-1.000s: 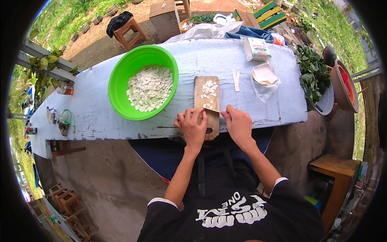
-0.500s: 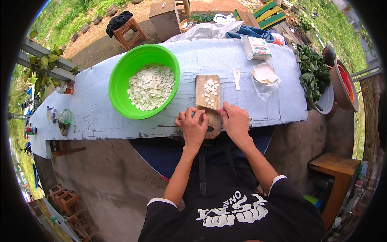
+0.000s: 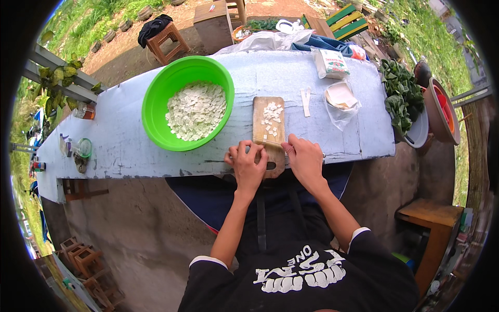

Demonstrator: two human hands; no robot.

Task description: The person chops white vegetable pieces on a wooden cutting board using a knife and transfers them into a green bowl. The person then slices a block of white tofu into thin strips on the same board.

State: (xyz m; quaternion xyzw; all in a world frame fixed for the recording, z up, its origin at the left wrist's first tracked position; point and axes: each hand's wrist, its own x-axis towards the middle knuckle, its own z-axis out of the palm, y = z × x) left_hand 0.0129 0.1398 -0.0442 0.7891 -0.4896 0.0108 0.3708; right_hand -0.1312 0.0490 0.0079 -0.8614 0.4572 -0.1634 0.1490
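Observation:
A wooden cutting board lies on the table in front of me, with small white square pieces scattered on its far half. My right hand is closed on a knife, whose thin blade lies crosswise over the board. My left hand is at the board's near left side, fingers bent and pinched close to the blade. Whatever lies under those fingertips is too small to make out. Left of the board, a large green basin holds a heap of similar cut pieces.
Two pale strips lie right of the board, beside a plastic bag of pale flat sheets. Behind it stands a white package. Leafy greens and a brown basin are at the right. Jars stand at the left.
The knife blade has tilted a little between my hands, now showing as a thinner line. Both hands stay at nearly the same place on the board. The view has shifted slightly.

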